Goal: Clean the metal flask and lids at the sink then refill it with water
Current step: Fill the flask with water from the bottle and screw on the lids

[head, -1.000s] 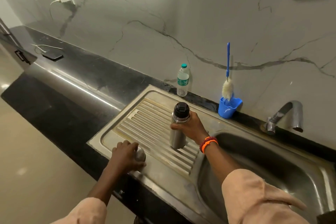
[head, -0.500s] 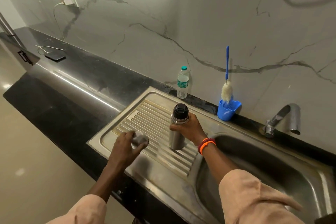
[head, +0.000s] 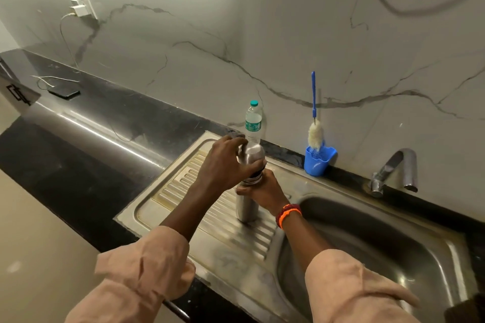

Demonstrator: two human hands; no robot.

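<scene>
Since the earlier frame, your left hand [head: 223, 162] has carried the steel cap [head: 250, 153] onto the flask [head: 246, 207], fingers curled round it. Your right hand [head: 265, 189] grips the flask's neck; it stands upright on the ribbed drainboard [head: 183, 181]. Beyond: black desk [head: 105, 118], marble wall.

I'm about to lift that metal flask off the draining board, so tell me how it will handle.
The flask is tall and narrow and stands on ridges, so it probably tips easily. Its smooth steel may be slippery if wet. How heavy it is can't be judged. The right hand steadies it while the left hand holds the metal cap on top.
</scene>
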